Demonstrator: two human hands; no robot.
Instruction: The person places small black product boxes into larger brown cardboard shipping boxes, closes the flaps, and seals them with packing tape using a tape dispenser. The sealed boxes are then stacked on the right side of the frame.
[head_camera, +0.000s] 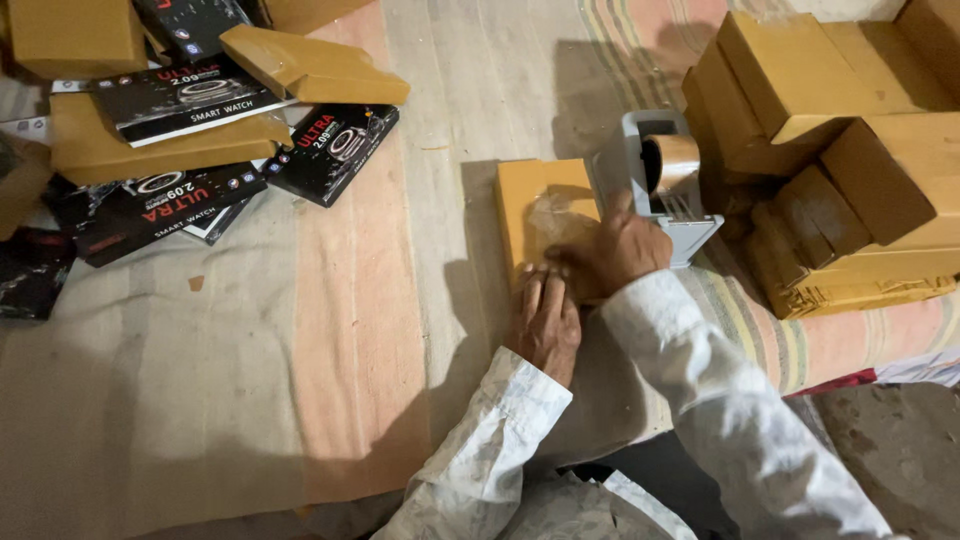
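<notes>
The left hand (546, 322) presses flat on the yellow box's (540, 205) near edge; the right hand (618, 252) grips the grey tape dispenser (655, 180) over it.

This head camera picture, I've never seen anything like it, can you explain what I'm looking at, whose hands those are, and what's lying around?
The picture comes from a camera worn on a person's head, looking down, so the two arms in white sleeves are the wearer's own. There is no machine here, only bare hands.

The left hand presses flat on the near edge of a yellow-brown cardboard box lying on a striped cloth. The right hand grips a grey tape dispenser holding a roll of brown tape, set against the same box.

To the right is a stack of similar brown boxes. At the upper left lies a loose heap: several flat black retail boxes with pictures of watches, mixed with more brown boxes.
</notes>
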